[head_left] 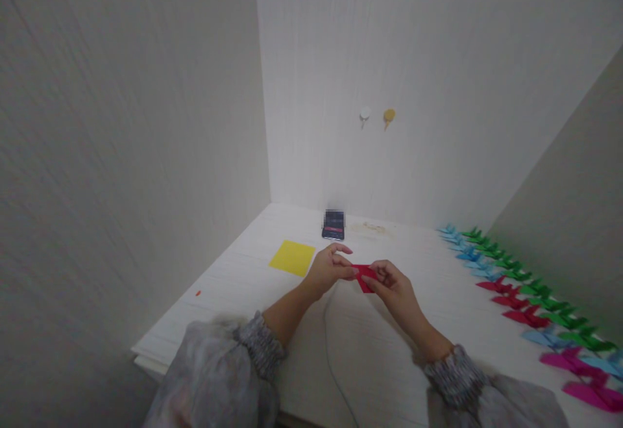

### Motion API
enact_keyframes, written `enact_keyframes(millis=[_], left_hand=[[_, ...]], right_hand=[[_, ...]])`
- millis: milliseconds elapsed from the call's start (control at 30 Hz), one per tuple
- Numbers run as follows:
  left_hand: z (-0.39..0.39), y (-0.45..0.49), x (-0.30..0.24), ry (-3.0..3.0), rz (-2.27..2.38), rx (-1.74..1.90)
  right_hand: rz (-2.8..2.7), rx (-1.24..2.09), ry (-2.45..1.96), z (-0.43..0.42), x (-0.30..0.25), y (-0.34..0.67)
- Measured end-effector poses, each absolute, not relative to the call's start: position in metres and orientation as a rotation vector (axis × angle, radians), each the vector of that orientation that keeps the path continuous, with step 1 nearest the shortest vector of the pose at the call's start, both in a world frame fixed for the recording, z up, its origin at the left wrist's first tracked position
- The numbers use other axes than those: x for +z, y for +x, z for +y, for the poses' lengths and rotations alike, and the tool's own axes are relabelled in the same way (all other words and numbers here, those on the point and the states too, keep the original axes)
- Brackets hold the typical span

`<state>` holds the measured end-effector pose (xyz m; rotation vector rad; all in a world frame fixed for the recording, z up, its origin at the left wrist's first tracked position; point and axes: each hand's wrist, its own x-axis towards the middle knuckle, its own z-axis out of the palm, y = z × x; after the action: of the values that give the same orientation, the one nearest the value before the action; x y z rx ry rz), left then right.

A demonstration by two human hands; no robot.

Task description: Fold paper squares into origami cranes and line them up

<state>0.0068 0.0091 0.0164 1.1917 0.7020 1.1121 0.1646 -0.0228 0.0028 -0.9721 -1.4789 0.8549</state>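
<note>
A small piece of folded red paper [366, 282] is held up over the white table between my two hands. My left hand [331, 268] pinches its left edge between thumb and fingers, with the index finger lifted above. On the other side my right hand [390, 284] grips the paper, thumb in front and fingers curled behind. Parts of the paper are hidden by the fingers. To the left of my left hand a square sheet of yellow paper [293, 257] lies flat on the table.
A phone [333, 225] leans near the back wall, and a thin cable [327, 337] runs toward the front edge. Rows of folded paper cranes [528, 314] in several colours line the right side. An orange scrap [198, 293] lies at left. Two hooks [389, 116] are on the wall.
</note>
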Motion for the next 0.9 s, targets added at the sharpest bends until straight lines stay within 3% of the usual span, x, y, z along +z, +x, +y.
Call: enact_keyframes(millis=[900], left_hand=[[0.004,0.005,0.027,1.192,0.69,1.055]], right_hand=[[-1.362,1.132,-0.875,-0.03,0.011,0.162]])
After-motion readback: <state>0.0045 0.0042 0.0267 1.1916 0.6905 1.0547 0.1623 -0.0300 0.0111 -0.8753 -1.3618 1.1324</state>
